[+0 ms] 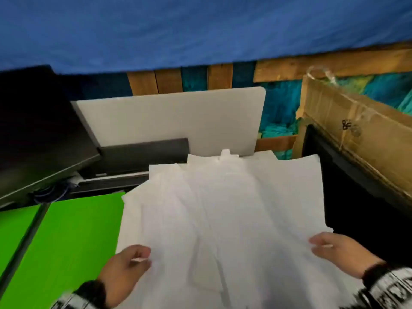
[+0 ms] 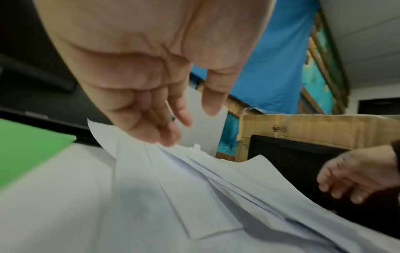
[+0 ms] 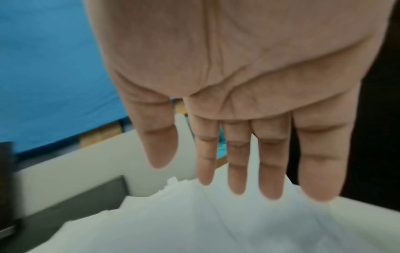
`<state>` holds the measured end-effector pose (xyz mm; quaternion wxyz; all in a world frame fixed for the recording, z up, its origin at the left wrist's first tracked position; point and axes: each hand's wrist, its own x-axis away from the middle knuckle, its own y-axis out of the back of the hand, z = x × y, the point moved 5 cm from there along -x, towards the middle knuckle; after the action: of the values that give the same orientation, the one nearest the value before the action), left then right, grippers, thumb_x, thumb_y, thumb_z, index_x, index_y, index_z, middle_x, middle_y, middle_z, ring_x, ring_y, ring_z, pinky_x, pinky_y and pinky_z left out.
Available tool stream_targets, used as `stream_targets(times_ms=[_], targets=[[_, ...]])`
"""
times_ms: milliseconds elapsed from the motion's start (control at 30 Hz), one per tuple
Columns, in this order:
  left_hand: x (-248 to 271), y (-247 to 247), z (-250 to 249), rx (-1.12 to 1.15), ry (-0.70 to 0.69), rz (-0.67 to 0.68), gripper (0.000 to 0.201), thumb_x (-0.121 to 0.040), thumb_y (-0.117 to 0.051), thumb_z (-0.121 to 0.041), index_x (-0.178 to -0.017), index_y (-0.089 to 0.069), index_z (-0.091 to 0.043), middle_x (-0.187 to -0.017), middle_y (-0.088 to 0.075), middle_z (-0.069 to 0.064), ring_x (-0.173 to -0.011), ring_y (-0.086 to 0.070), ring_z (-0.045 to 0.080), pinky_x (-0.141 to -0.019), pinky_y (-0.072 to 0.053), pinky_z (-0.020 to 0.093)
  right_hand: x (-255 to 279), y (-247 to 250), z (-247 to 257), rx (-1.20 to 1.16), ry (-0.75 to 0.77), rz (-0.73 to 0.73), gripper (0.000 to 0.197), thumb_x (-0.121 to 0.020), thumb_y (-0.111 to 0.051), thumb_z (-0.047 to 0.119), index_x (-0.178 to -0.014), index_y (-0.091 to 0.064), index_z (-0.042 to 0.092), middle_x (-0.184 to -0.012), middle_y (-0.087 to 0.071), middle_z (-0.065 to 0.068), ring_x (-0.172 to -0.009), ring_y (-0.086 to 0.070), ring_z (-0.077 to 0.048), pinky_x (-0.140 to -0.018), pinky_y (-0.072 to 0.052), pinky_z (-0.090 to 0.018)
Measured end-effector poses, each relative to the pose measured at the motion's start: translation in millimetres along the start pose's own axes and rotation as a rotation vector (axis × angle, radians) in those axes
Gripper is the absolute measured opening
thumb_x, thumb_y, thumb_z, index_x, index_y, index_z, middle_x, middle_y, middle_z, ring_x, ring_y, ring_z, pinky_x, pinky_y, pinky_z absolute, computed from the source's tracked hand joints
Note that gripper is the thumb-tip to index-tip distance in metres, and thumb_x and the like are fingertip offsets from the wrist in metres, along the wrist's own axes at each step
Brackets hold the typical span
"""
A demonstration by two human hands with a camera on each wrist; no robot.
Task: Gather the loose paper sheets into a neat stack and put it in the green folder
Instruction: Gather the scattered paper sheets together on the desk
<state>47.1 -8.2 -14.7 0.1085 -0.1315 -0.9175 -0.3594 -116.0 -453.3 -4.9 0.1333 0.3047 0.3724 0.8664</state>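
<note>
Several loose white paper sheets lie fanned and overlapping in the middle of the desk, their far edges uneven. The green folder lies flat to their left, partly under the sheets' left edge. My left hand is at the near left edge of the sheets, and the left wrist view shows its fingers relaxed just above the paper, holding nothing. My right hand hovers at the near right edge. In the right wrist view its fingers are straight over the sheets.
A dark monitor stands at the left, with a dark keyboard-like device behind the folder. An upright white board backs the sheets. At the right a cardboard box borders a black surface.
</note>
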Motion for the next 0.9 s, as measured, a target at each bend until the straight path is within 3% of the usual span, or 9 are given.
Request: stream_targets(times_ms=[100,200,300,400,533,600,667,733,900], targets=[[-31.0,-19.1,-13.4,-0.087,0.190,0.017,0.046,-0.084,-0.063,-0.021,-0.127,-0.050,-0.007,-0.133,-0.054,0.018,-0.118,-0.054,0.027,-0.095,-0.038,0.025,-33.9,-2.2,8.5,-0.041,-0.110,-0.070,0.041,-0.078,-0.073,0.020,-0.115,-0.062,0.005,-0.113,-0.060,-0.010,-0.096,-0.053,-0.021,-0.079,-0.039,-0.024],[-50.9,-29.2,-9.4,-0.149,0.372,0.062,0.067,-0.086,-0.059,-0.032,-0.137,-0.034,0.003,-0.145,-0.040,0.020,-0.131,-0.042,0.032,-0.106,-0.035,0.032,-48.8,-15.4,6.1,-0.002,-0.190,-0.073,0.054,-0.083,-0.068,0.023,-0.129,-0.050,0.003,-0.135,-0.052,-0.015,-0.121,-0.050,-0.028,-0.100,-0.036,-0.029],[-72.1,-39.1,3.9,0.008,0.438,0.091,0.041,-0.081,-0.063,-0.033,-0.100,-0.063,0.002,-0.115,-0.061,0.027,-0.105,-0.059,0.036,-0.097,-0.047,0.041,-61.4,-28.5,10.6,-0.005,-0.240,-0.071,0.063,-0.084,-0.066,0.030,-0.136,-0.043,0.003,-0.142,-0.046,-0.015,-0.129,-0.044,-0.029,-0.106,-0.032,-0.032],[-80.6,-56.7,1.1,0.206,0.429,0.135,0.033,-0.081,-0.064,-0.038,-0.066,-0.061,-0.009,-0.081,-0.063,0.016,-0.079,-0.056,0.027,-0.073,-0.048,0.033,-72.0,-42.1,23.8,-0.017,-0.227,-0.044,0.061,-0.082,-0.067,0.033,-0.132,-0.047,0.004,-0.139,-0.049,-0.014,-0.125,-0.048,-0.029,-0.103,-0.035,-0.032],[-83.6,-73.9,-16.7,0.215,0.385,0.210,0.075,-0.058,-0.064,-0.066,-0.099,-0.066,-0.003,-0.098,-0.067,0.014,-0.087,-0.062,0.026,-0.092,-0.052,0.041,-83.2,-65.5,55.4,-0.031,-0.136,-0.006,0.045,-0.079,-0.070,0.021,-0.121,-0.057,0.010,-0.117,-0.060,-0.014,-0.104,-0.059,-0.028,-0.090,-0.044,-0.029],[-82.5,-78.5,-26.4,0.152,0.387,0.248,0.102,-0.048,-0.064,-0.073,-0.123,-0.053,-0.005,-0.123,-0.060,0.014,-0.109,-0.059,0.030,-0.101,-0.046,0.042,-85.9,-80.5,72.5,-0.009,-0.085,0.052,0.039,-0.076,-0.071,0.015,-0.114,-0.061,0.013,-0.100,-0.062,-0.008,-0.092,-0.058,-0.024,-0.082,-0.045,-0.026],[-82.1,-81.0,-36.5,0.150,0.378,0.233,0.092,-0.066,-0.070,-0.055,-0.137,-0.039,-0.005,-0.141,-0.046,0.014,-0.125,-0.049,0.032,-0.108,-0.037,0.038,-86.7,-94.1,86.2,0.024,-0.020,0.117,0.036,-0.076,-0.071,0.012,-0.112,-0.062,0.014,-0.082,-0.056,0.001,-0.085,-0.054,-0.019,-0.077,-0.041,-0.024],[-88.1,-83.4,-38.7,0.203,0.343,0.196,0.063,-0.075,-0.073,-0.026,-0.129,-0.049,-0.004,-0.133,-0.055,0.016,-0.117,-0.055,0.033,-0.105,-0.042,0.040,-86.1,-98.8,92.5,0.064,0.036,0.151,0.034,-0.078,-0.071,0.015,-0.111,-0.064,0.015,-0.079,-0.054,0.002,-0.083,-0.053,-0.017,-0.075,-0.039,-0.022],[-90.7,-76.9,-28.3,0.300,0.310,0.164,0.034,-0.071,-0.073,-0.004,-0.099,-0.057,-0.013,-0.092,-0.067,0.007,-0.095,-0.063,0.032,-0.087,-0.051,0.040,-82.0,-47.4,55.9,-0.041,-0.224,-0.265,0.053,-0.078,-0.070,0.025,-0.126,-0.053,0.010,-0.119,-0.054,-0.018,-0.102,-0.053,-0.031,-0.089,-0.041,-0.032]])
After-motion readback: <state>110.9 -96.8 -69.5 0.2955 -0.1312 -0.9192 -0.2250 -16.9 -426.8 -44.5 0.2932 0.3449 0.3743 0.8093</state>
